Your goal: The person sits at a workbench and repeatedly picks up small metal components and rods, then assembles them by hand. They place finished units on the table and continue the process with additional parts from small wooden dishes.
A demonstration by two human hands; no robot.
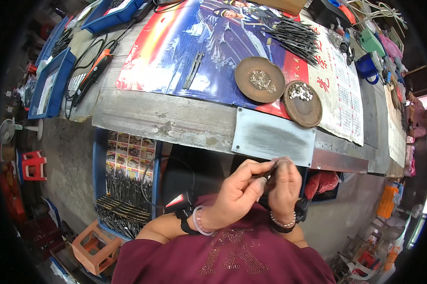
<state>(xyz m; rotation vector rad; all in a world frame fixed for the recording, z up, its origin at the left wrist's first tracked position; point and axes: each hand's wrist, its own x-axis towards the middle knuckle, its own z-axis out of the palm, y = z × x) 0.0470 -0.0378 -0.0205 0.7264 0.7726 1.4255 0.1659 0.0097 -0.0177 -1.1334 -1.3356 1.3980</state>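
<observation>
Head view: the bench (171, 120) keeps a bare strip along its front edge, left of a pale plate (274, 136). Near that plate, the left hand (235, 195) pinches thumb to finger; the right hand (284, 188) holds its fingers together, gripping or not I can't tell. Beyond, the big dish (244, 75) holds metal bits (262, 81), the small dish (309, 110) silvery discs (300, 92). In the left pinch, between both hands, a dark piece (270, 176), mostly hidden, seems to slant away rightward.

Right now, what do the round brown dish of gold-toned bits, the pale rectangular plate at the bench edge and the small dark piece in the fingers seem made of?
Round brown dish: perhaps wood or clay; matte, uneven-rimmed.
Pale rectangular plate: likely sheet metal; dull, dark-smudged, with corner fasteners.
Small dark piece: mostly finger-covered, material unclear.
</observation>
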